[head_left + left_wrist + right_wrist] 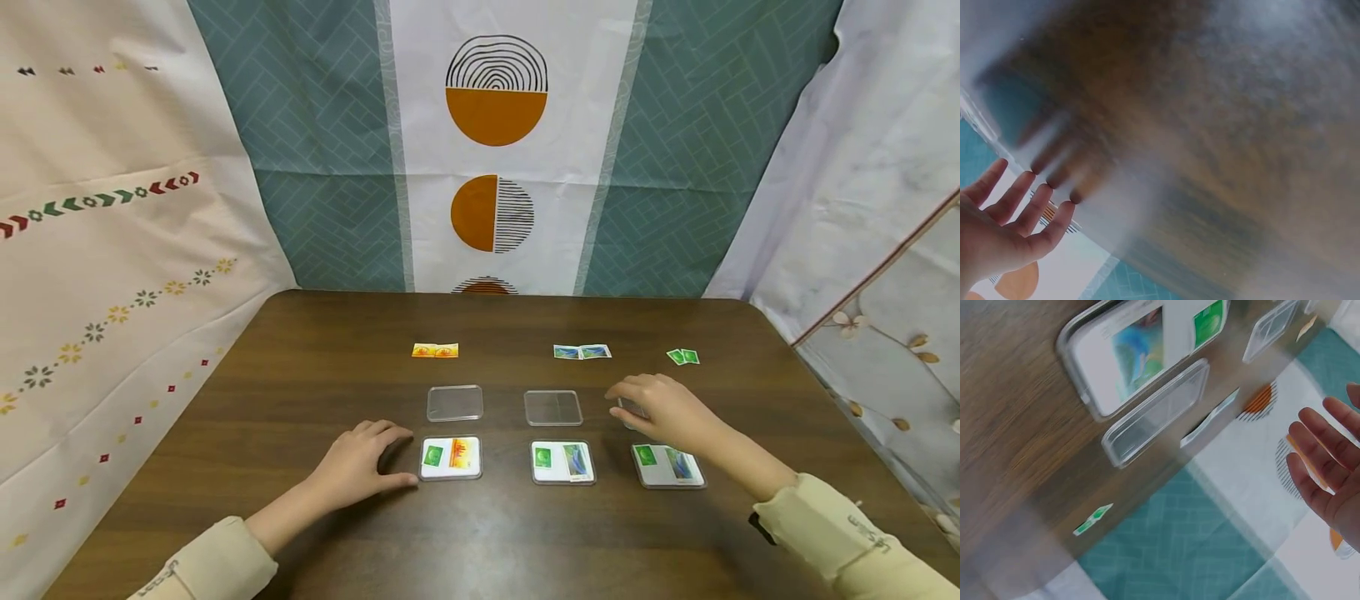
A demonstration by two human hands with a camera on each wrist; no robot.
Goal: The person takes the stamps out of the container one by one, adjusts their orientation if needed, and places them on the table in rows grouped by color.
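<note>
My left hand (363, 465) rests low at the left edge of a framed card case (451, 458) holding a green stamp and an orange one. In the left wrist view its fingers (1054, 228) are spread and hold nothing. Above a clear plastic lid (633, 407), partly hidden, hovers my right hand (663, 407). The right wrist view shows that hand's fingers (1322, 450) loosely extended, apart from the lid (1157, 412). Below this hand lies another case (667, 467) with a green and a blue stamp; a similar case (562, 462) sits in the middle.
Two more clear lids lie behind the cases, a left lid (454, 403) and a middle lid (552, 408). Farther back are orange stamps (435, 351), blue stamps (582, 352) and green stamps (683, 357). A patterned curtain (330, 150) hangs beyond the wooden table (337, 333).
</note>
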